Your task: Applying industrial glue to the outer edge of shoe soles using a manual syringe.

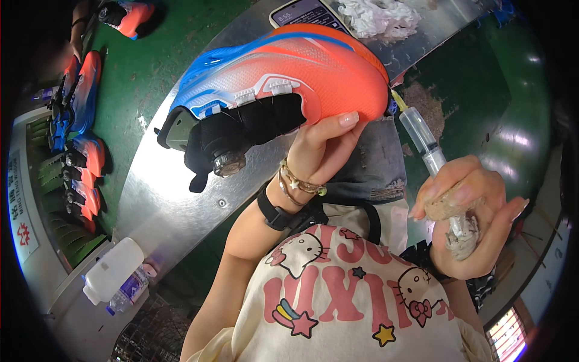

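Nearest to us, the right hand (pixel 467 208) has its grip closed round a clear syringe (pixel 427 145) together with a wad of grubby cloth (pixel 459 238). We cannot tell what the syringe barrel contains. Its yellow-tipped nozzle points up and to the left, just beside the rim of the shoe's sole.

The left hand (pixel 322 151), with bracelets and a dark watch at the wrist, has its grip closed on the shoe (pixel 283 78) from beneath, fingers curled against the orange sole edge. We see the shoe held in the air above the bench (pixel 163 181). Its long axis runs roughly left to right, tilted, with the collar end lower left. The upper grades from blue on the left into bright orange on the right, with white strap pieces, a black tongue and collar, and a round dial closure hanging at the lower left.

At the bench's near-left corner lie a white plastic container (pixel 111 268) and a small bottle (pixel 129 289); their contents are hidden.

Farther off, a phone (pixel 301 12) and a heap of white rag (pixel 377 17) lie on the bench. At far left, more shoes (pixel 81 133) of the same colours sit in a row.
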{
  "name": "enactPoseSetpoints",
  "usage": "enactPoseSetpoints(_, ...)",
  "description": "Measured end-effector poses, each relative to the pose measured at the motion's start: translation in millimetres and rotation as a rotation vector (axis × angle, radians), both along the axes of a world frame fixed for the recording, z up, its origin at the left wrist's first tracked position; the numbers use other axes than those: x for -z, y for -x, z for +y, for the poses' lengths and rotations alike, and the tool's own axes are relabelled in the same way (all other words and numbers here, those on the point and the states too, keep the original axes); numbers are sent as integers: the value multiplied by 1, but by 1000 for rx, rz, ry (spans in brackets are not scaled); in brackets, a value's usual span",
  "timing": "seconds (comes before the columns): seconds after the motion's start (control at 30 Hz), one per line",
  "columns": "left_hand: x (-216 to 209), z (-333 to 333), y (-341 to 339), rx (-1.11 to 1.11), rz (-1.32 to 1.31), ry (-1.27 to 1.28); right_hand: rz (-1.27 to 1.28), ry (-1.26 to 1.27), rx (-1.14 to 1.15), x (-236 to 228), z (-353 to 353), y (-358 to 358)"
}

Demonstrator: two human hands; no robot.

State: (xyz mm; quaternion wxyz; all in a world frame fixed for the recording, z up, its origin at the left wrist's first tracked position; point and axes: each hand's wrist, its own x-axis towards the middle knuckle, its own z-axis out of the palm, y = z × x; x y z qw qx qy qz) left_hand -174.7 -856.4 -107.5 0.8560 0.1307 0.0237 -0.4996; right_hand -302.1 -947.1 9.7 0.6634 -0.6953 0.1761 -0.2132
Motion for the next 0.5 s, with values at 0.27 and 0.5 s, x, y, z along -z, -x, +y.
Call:
enactPoseSetpoints(0.27,-9,-12,-5,-106,-11,-8,-74,29,-71,5,3,-8)
enactPoseSetpoints(0.5,-56,-16,-13,-133,194,-263,-123,-4,-57,10,8,-12)
